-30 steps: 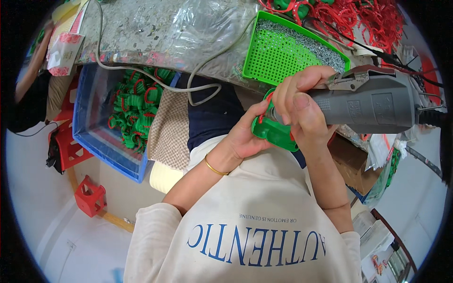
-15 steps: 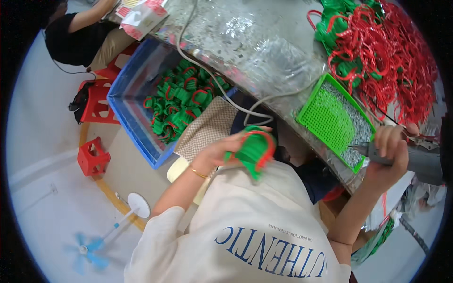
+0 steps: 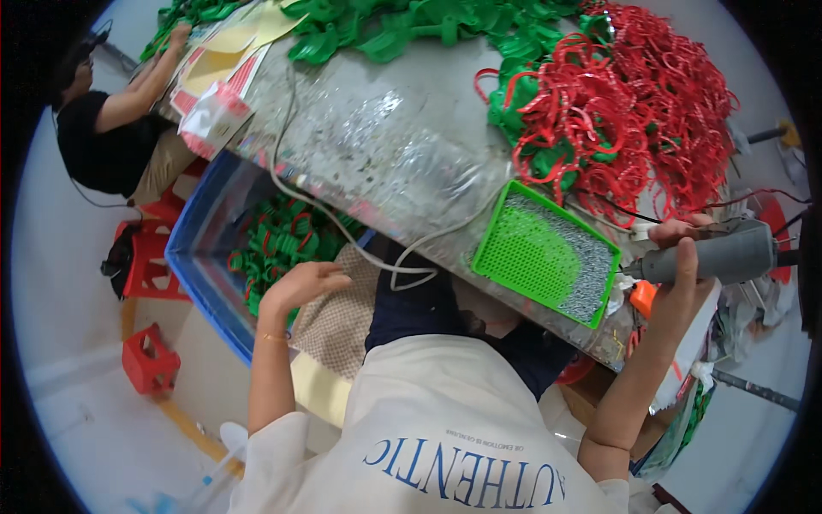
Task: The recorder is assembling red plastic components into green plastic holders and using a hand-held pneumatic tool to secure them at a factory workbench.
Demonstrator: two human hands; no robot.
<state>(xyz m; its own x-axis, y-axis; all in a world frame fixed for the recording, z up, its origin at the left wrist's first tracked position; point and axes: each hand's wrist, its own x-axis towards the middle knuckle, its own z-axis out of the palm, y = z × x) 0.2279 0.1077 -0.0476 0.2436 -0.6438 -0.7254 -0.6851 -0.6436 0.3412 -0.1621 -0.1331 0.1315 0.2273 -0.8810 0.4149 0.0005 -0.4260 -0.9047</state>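
My right hand (image 3: 685, 265) is wrapped round a grey electric screwdriver (image 3: 732, 254), whose tip points left toward a bright green basket (image 3: 522, 272). Small silvery metal pieces (image 3: 591, 278), probably screws, lie in that basket. With its fingers stretched out and nothing in them, my left hand (image 3: 306, 285) hovers at the near side of a blue bin (image 3: 193, 265). Inside the bin are several green plastic pieces with red bands (image 3: 282, 236). A checked cloth (image 3: 334, 313) hangs beside my left hand.
Red straps (image 3: 651, 103) are heaped at the table's right, with green plastic parts (image 3: 411, 21) along its far side. A pale cable (image 3: 317, 199) crosses the table edge. Another person (image 3: 107, 120) sits at the far left, near red stools (image 3: 152, 360).
The green piece with a red band has left my left hand, which has moved left to the bin and opened. My right hand still grips the screwdriver. The view has shifted.
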